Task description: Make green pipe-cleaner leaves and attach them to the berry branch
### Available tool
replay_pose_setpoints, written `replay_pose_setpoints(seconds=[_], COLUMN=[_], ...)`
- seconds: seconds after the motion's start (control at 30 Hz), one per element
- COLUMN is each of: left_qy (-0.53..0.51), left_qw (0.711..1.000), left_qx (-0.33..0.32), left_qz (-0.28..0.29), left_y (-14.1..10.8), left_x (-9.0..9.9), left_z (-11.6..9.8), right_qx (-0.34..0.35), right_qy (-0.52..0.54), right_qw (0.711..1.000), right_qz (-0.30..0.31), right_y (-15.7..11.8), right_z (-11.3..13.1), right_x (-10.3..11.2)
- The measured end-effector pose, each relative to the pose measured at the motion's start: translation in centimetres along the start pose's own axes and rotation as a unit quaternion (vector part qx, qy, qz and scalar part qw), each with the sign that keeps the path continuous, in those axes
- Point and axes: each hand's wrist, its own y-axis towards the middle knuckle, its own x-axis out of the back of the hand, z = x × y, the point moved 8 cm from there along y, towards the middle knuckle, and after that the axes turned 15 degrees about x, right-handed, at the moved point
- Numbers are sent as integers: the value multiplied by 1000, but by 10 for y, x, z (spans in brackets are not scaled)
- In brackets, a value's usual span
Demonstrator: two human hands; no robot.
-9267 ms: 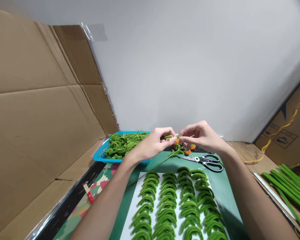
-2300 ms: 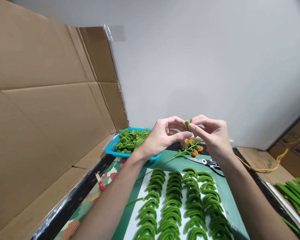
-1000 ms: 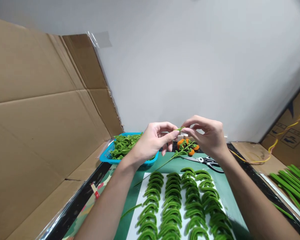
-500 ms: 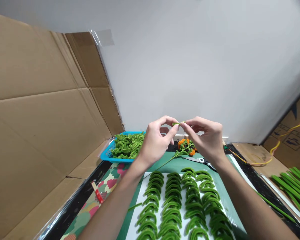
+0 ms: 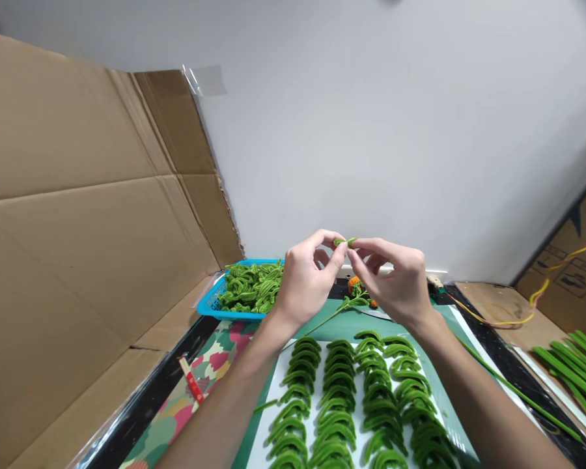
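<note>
Both hands are raised over the far side of the mat, fingertips nearly meeting. Pinched in my left hand [image 5: 310, 277] is a short green pipe cleaner piece [image 5: 340, 242]. My right hand [image 5: 395, 277] has its thumb and index finger closed at the piece's right end. Fingertips hide part of it. Below them, several curved green pipe cleaner pieces [image 5: 339, 391] lie in columns on a white sheet [image 5: 268, 417]. Behind the right hand, a stem with orange pipe cleaner flowers [image 5: 354, 285] lies partly hidden, and a scissor blade [image 5: 374, 314] shows beside it.
A blue basket [image 5: 208, 306] piled with green pieces stands at the left back. Chopsticks in a red wrapper [image 5: 191, 381] lie on patterned paper. Cardboard [image 5: 78, 247] walls the left side. Green pipe cleaners [image 5: 571, 365] and a yellow cord [image 5: 537, 293] are at right.
My right hand has shifted slightly left and down, its fingers now pressing closer to the left fingertips. The green piece shows as a bent bit between them. The scissors are more covered.
</note>
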Motion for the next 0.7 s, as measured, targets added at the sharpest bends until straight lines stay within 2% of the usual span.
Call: replay_pose_setpoints(seconds=[0.1,0.23,0.37,0.5,0.6,0.63,0.7], left_qy=[-70,-147,-148,-143,-138,-129,-91], left_qw=[994,967,954,939,938,942,961], left_qx=[57,141,181,206,194,183,145], left_qz=[68,152,189,235,252,248,216], left_y=[4,5,4,1,0,-1,-1], left_x=[-3,-9,-9,-9,-9,-10,-9], left_z=[3,8,13,16,13,11,5], right_qx=[38,103,160,210,186,153,32], right_qy=[-20,-59,-117,-158,-126,-94,18], right_qw=[999,993,978,963,973,983,999], right_qz=[15,17,60,65,57,47,24], right_y=[3,4,0,-5,-5,-3,-1], right_z=[1,6,8,13,14,11,-3], right_x=[4,13,12,10,7,7,5])
